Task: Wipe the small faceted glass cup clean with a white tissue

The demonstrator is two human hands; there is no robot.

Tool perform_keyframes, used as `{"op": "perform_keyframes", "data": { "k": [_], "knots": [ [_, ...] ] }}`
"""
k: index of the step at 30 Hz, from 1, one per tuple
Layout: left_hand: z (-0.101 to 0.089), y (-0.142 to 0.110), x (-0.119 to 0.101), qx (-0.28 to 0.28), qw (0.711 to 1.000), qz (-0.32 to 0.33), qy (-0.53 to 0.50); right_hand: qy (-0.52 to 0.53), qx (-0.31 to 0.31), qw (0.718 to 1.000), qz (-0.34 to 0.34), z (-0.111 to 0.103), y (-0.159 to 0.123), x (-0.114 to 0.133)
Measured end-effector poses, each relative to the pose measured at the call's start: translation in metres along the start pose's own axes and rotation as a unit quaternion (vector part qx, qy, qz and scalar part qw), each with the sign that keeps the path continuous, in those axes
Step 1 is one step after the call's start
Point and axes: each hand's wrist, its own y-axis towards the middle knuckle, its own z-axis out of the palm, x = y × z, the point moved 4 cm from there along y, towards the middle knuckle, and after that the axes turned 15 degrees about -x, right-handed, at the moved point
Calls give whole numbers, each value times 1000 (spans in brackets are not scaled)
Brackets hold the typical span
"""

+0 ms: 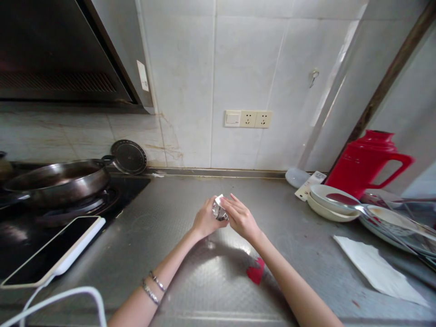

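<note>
Both my hands meet over the middle of the steel counter [177, 213]. My left hand [205, 219] is closed around a small silvery foil packet [220, 210] with a white corner sticking up. My right hand [240, 217] pinches the same packet from the right, its fingers pressed against the top. A small red scrap [256, 272] lies on the counter under my right forearm. Two thin bracelets [153, 287] sit on my left wrist.
A dark pan [57, 179] rests on the stove at left, a round lid [128, 157] leaning behind it. A phone on a white power bank [54, 250] lies near the front left with a white cable. Bowls, plates, ladle [332, 200], red jug [366, 161] and paper towel [374, 268] sit right.
</note>
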Motion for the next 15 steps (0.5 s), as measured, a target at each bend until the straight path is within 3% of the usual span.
{"op": "perform_keyframes", "data": {
  "k": [9, 15],
  "knots": [
    [-3, 4, 1, -16, 999, -5, 31, 19, -8, 999, -30, 4, 0, 11],
    [0, 4, 0, 4, 996, -73, -40, 65, -48, 997, -8, -2, 0, 13]
  ]
}}
